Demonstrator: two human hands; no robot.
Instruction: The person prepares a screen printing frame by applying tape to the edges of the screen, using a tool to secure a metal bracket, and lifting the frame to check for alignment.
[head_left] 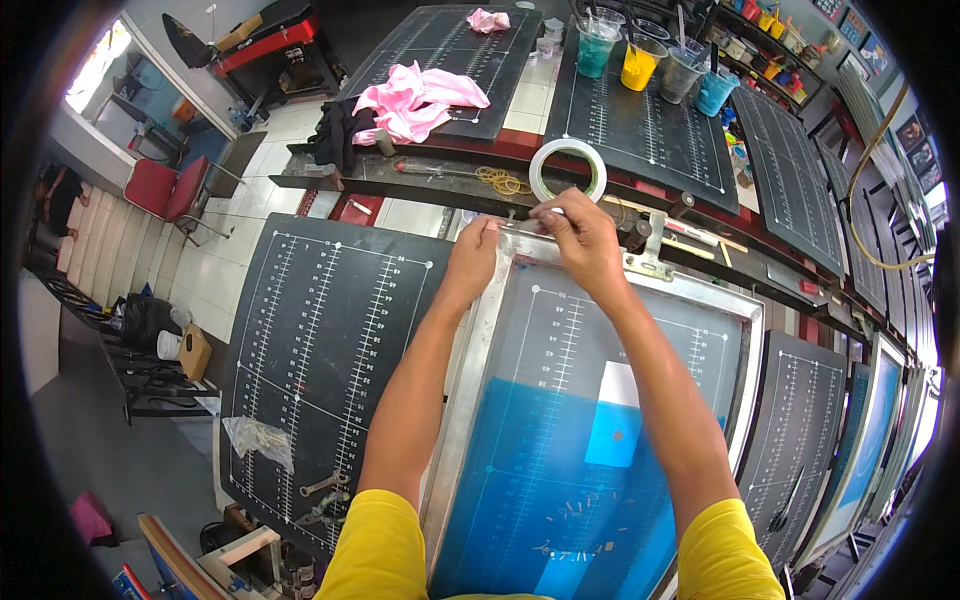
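Note:
A screen printing frame (463, 395) with a pale metal rim and blue-coated mesh (520, 450) lies over a dark gridded board before me. At its far edge, my right hand (585, 240) has its fingers closed at the lower rim of a roll of tape (535, 170), which shows as an upright white ring. My left hand (474, 262) is closed at the frame's far left corner, thumb on top. What its fingers hold, if anything, is hidden. A white rectangle and a lighter blue one show through the mesh, with small scraps near its lower part.
To the left, a gridded board (325, 340) carries a clear plastic bag (260, 442) and a wrench (325, 485). A metal hinge clamp (650, 255) sits by the frame's far edge. Beyond are pink cloth (415, 105), cups of coloured ink (640, 62) and more boards. A red chair (170, 190) stands far left.

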